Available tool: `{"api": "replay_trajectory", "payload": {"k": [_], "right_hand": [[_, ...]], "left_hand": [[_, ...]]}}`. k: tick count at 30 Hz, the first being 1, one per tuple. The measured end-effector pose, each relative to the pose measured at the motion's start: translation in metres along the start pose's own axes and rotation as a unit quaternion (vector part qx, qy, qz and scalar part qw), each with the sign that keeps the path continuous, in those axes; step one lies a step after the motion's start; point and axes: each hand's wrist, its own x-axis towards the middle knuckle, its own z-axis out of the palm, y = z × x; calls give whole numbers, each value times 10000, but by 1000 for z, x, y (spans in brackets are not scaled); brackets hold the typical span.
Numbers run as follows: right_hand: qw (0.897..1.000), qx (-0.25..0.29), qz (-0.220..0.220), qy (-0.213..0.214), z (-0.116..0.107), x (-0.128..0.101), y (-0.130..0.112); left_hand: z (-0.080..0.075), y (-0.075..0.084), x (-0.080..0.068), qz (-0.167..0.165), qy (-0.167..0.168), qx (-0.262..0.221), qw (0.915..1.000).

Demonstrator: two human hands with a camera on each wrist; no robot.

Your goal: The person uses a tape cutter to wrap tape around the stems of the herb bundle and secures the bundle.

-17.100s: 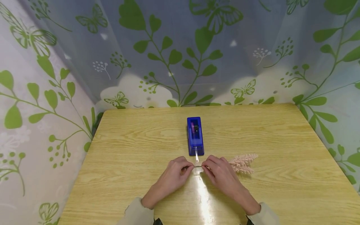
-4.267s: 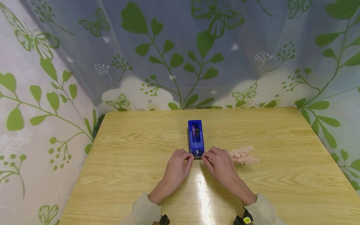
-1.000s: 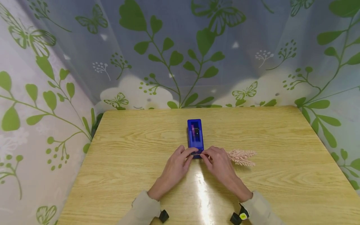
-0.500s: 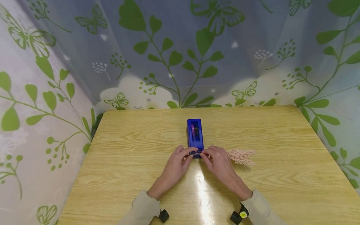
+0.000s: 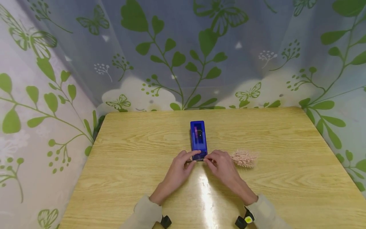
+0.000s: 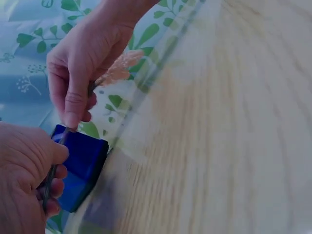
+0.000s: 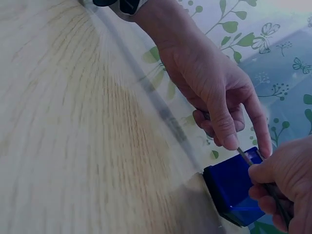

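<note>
A blue tape dispenser (image 5: 199, 147) stands upright on the table. Right at its front edge, a thin dark stem (image 7: 243, 154) runs between both hands. My left hand (image 5: 177, 167) pinches one end, its index finger stretched over the front of the dispenser. The other side of the stem is pinched between thumb and fingers of my right hand (image 5: 224, 167). Beyond the right hand, the stem carries a pale pink artificial flower spray (image 5: 244, 158). In the left wrist view, the stem's end crosses under the left thumb. Fingers mostly hide the tape at the stem.
The wood-grain table (image 5: 137, 140) extends on all sides of the dispenser. A curtain with green leaves and butterflies (image 5: 171, 57) hangs behind and at both sides. Black wrist straps with small cameras (image 5: 241, 221) sit at both cuffs.
Earlier, a tape strip stretched from the dispenser to the stem nearer me; the stem has since moved up to the dispenser. Just now the flower spray has turned and looks bunched.
</note>
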Motion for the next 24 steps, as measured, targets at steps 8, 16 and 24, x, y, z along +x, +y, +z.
{"api": "replay_trajectory", "payload": {"k": [8,16,24], "right_hand": [[9999,134,-29,-57,-5,-5,-2],[10000,71,-36,-35,-7,-9,-6],[9997,4,-242,62,-8,-9,-7]], "left_hand": [[-5,1,-3,424,-12,270,9987],[-7,5,-6,944,257,694,9928],[-7,6,-8,1219,398,777,9887]]}}
